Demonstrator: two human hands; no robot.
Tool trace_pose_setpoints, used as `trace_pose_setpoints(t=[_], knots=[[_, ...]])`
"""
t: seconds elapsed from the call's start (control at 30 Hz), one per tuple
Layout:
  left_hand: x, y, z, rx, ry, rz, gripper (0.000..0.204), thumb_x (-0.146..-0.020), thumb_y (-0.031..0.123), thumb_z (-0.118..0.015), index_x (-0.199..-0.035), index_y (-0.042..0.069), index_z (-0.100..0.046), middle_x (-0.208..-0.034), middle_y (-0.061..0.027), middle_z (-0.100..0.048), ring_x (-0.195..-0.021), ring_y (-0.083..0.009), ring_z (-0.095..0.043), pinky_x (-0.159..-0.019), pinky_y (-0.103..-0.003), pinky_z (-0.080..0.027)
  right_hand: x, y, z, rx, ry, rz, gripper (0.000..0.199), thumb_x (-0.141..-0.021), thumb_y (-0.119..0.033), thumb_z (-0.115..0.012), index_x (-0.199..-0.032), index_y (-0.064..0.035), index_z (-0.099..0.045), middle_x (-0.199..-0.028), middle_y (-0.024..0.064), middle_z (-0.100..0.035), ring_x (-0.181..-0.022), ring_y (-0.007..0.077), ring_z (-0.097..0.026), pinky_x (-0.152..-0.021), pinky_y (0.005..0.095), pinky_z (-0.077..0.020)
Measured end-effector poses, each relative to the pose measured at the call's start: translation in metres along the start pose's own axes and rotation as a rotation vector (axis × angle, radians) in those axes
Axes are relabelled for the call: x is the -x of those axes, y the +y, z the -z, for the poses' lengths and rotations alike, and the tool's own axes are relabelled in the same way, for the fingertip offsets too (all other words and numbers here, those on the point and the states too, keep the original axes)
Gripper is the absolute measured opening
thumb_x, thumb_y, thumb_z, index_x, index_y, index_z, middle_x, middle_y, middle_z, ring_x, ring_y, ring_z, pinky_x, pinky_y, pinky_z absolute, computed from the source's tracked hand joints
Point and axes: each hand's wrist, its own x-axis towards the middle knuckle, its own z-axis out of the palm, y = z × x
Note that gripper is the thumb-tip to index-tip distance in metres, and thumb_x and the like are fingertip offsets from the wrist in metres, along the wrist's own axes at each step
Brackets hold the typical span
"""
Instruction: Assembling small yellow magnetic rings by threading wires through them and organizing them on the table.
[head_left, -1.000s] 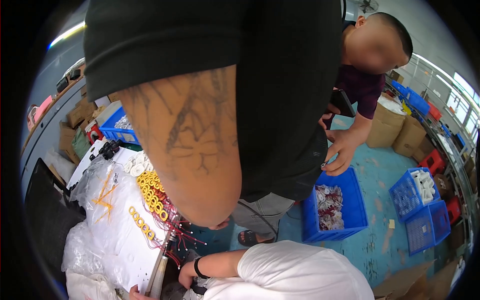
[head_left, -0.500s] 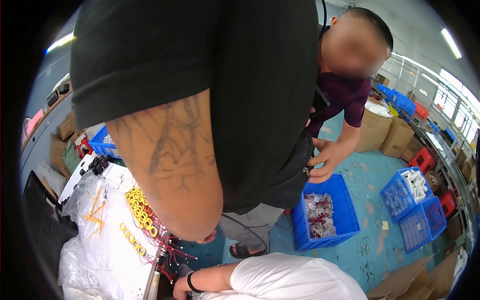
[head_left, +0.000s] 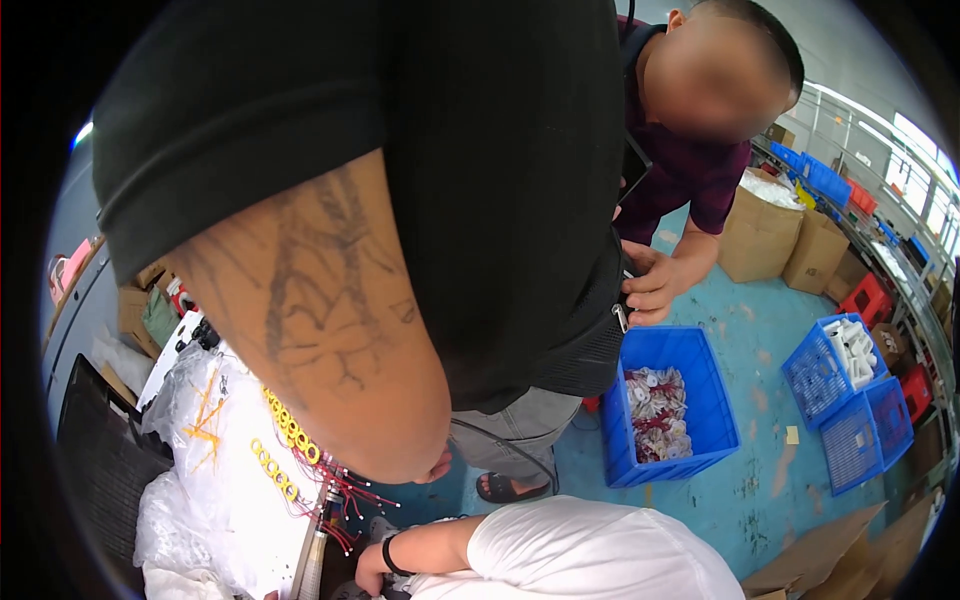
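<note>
My right forearm, in a white sleeve and black wristband, crosses the lower edge; my right hand (head_left: 370,570) hangs beside the table edge with its fingers hidden. A sliver of skin (head_left: 271,596) at the bottom of the table may be my left hand; its fingers do not show. On the white table (head_left: 240,500) lie yellow rings (head_left: 274,470) with thin red wires (head_left: 345,500) hanging over the edge. Clear plastic sheeting (head_left: 175,520) and orange strips (head_left: 208,410) lie beside them.
A person in black (head_left: 500,220) stands very close, tattooed arm bent. Behind, a co-worker's hand (head_left: 650,285) touches a black bag at that person's waist. Blue crates (head_left: 722,420) with parts, stacked blue baskets (head_left: 865,445), cartons (head_left: 762,235) and red stools (head_left: 868,297) stand on the floor.
The view has shifted, so the crates and the co-worker sit further right and slightly higher. The co-worker's hand stays at the bag. My right hand remains by the table edge.
</note>
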Motion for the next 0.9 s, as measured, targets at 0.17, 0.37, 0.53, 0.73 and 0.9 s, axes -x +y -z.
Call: trace_pose_setpoints(t=[0.17,0.37,0.53,0.73,0.9], knots=[[0.005,0.006,-0.011,0.027,-0.006,0.071,0.042,-0.107,0.023,-0.044,-0.086,-0.007,-0.065,-0.080,-0.0218,-0.061,-0.073,-0.0378,-0.057,-0.071,-0.045,-0.049,-0.001,0.015,-0.006,-0.024,0.003,-0.009,0.041,-0.084,-0.030,-0.064,-0.106,0.0038,-0.072,-0.101,0.0127,-0.073,-0.087,0.0278,-0.065,-0.080,0.0450,-0.0483],[0.012,-0.008,-0.009,0.012,-0.076,0.123,0.037,-0.105,0.020,-0.048,-0.095,-0.009,-0.068,-0.090,-0.0223,-0.066,-0.080,-0.0342,-0.061,-0.075,-0.042,-0.051,-0.005,0.015,-0.009,-0.023,0.012,0.019,0.039,-0.084,-0.029,-0.063,-0.106,0.0016,-0.073,-0.099,0.0115,-0.073,-0.087,0.0275,-0.064,-0.080,0.0451,-0.0482],[0.004,-0.025,-0.016,-0.016,-0.124,0.104,0.035,-0.105,0.019,-0.046,-0.097,-0.008,-0.067,-0.095,-0.0218,-0.066,-0.085,-0.0335,-0.062,-0.078,-0.042,-0.051,-0.009,0.023,-0.008,-0.027,-0.008,0.046,0.038,-0.085,-0.030,-0.063,-0.105,0.0014,-0.073,-0.098,0.0107,-0.073,-0.085,0.0270,-0.063,-0.078,0.0447,-0.0478],[0.012,-0.038,-0.021,-0.060,-0.190,0.061,0.033,-0.105,0.019,-0.043,-0.100,-0.006,-0.065,-0.100,-0.0207,-0.065,-0.092,-0.0333,-0.061,-0.084,-0.042,-0.050,0.012,0.011,-0.005,-0.041,0.004,0.024,0.037,-0.085,-0.030,-0.063,-0.104,0.0010,-0.073,-0.097,0.0094,-0.073,-0.082,0.0253,-0.061,-0.076,0.0444,-0.0470],[0.038,-0.064,0.009,-0.270,-0.165,0.134,0.032,-0.105,0.018,-0.040,-0.103,-0.004,-0.063,-0.105,-0.0198,-0.065,-0.099,-0.0331,-0.061,-0.088,-0.043,-0.049,0.022,-0.023,-0.012,-0.015,-0.004,0.061,0.042,-0.083,-0.029,-0.058,-0.109,0.0015,-0.071,-0.107,0.0179,-0.073,-0.092,0.0322,-0.067,-0.082,0.0472,-0.0515]])
